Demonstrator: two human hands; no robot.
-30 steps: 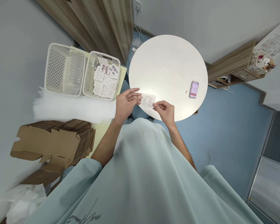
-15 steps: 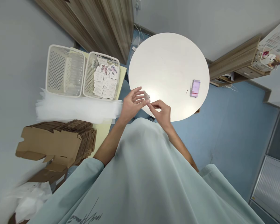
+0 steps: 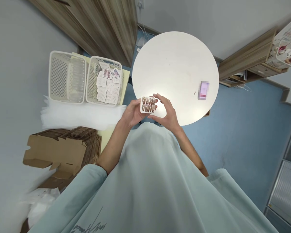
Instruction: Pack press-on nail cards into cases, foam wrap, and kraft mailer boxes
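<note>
In the head view, a white card of press-on nails point(image 3: 148, 105) faces up, two rows of shiny brown and gold nails showing on it. My left hand point(image 3: 132, 113) grips the card from its left side, thumb at the edge and fingers partly hidden behind. Close by on the right is my right hand point(image 3: 168, 115), its thumb and index finger spread wide around the card's right end; whether a fingertip touches it I cannot tell. Both hands are over the near edge of the round white table point(image 3: 174, 61).
Left stands a white basket point(image 3: 92, 82) of similar cards, beside another basket point(image 3: 59, 77) with clear plastic pieces. White translucent sheets point(image 3: 82, 115) and stacked cardboard boxes point(image 3: 60, 149) lie nearer me. A blurred-out purple item point(image 3: 203, 90) rests on the table's right.
The card has turned from nearly edge-on to face up in my left hand. My right hand's pinch has opened, its fingers now apart.
</note>
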